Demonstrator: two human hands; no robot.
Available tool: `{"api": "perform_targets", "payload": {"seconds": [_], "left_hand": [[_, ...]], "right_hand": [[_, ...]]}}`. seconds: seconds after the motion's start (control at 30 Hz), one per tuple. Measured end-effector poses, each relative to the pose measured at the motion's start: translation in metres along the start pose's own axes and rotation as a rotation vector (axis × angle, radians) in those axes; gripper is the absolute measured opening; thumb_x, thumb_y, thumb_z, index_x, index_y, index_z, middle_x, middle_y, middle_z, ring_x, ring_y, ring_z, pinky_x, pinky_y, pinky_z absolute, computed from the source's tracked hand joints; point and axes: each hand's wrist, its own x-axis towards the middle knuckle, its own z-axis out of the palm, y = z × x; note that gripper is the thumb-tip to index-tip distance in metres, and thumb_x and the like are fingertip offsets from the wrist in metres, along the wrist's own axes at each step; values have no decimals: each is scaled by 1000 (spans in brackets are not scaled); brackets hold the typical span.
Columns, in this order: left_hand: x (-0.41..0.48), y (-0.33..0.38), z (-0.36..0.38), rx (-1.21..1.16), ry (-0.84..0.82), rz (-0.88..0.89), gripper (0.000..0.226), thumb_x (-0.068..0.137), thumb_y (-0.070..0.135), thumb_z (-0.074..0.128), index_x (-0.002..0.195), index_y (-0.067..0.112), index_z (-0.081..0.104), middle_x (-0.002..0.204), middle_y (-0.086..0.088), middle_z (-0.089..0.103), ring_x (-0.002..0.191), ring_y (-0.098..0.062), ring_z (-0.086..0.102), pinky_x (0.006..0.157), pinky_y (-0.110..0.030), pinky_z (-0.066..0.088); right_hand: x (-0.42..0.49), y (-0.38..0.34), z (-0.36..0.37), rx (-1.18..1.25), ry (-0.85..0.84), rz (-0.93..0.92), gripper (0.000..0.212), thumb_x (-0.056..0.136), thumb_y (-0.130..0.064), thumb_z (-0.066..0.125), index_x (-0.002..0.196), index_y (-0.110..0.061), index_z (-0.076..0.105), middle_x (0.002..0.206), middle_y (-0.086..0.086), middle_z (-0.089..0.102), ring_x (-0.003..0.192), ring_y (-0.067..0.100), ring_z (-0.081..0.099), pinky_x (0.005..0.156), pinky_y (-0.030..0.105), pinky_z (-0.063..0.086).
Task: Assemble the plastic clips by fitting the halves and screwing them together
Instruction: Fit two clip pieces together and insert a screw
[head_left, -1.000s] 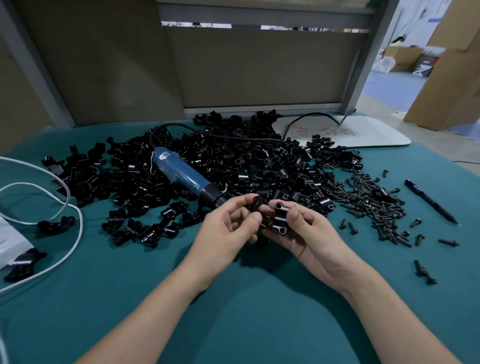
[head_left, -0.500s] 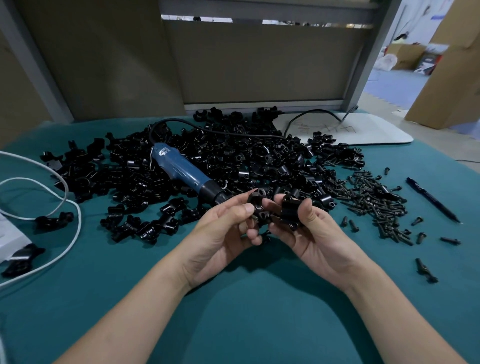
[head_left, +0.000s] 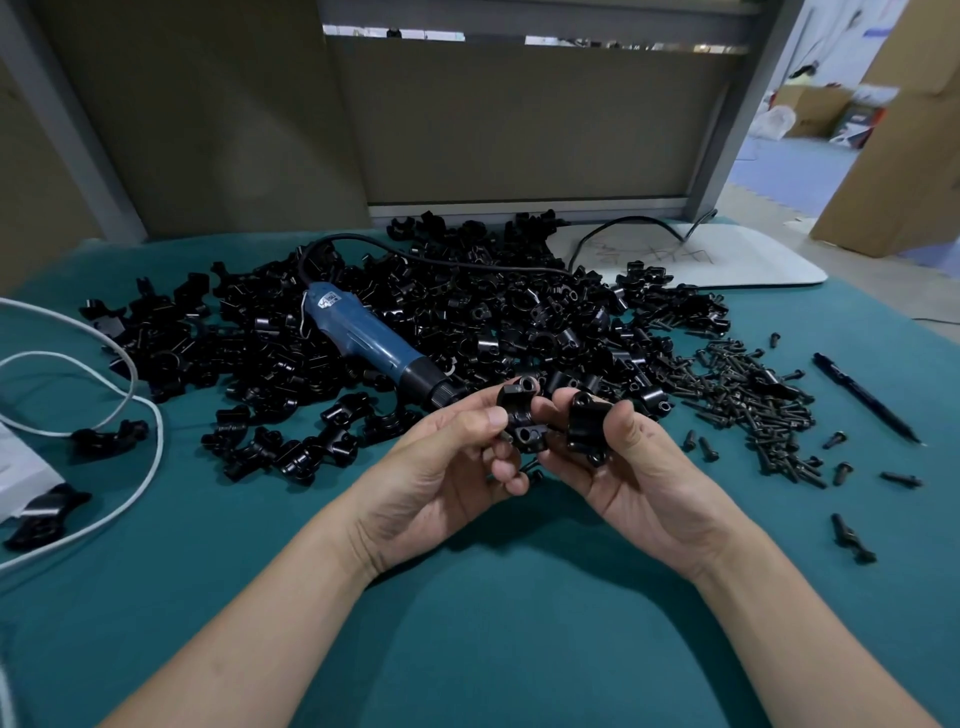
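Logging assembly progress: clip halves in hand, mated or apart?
Apart. Left hand pinches one half, right hand holds the other half; a gap shows between them.

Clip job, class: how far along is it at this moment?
Done: perhaps a few joined clips before the pile; hard to tell. In hand: the left hand holds one half, the right hand the other half, not yet fitted. Left: that pile, loose screws, the screwdriver lying untouched.
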Motion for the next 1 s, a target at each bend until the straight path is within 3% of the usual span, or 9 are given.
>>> {"api": "perform_targets", "payload": {"seconds": [0.87,1.0], "left_hand": [[-1,0,1,15,-16,-14,36,81,20,72,116,15,74,70,2,52,59,-7,53,66,-26,54],[-2,1,3,38,-32,-15,40,85,18,69,123,10,69,72,4,57,59,-5,53,67,-24,54]], "right_hand": [[2,0,-1,-85,35,1,59,55,-56,96,100,-20,84,109,1,78,103,17,74,82,28,61],[2,0,-3,-110,57,5,61,56,-56,95,104,-21,82,107,2,78,97,20,75,78,32,62]]}}
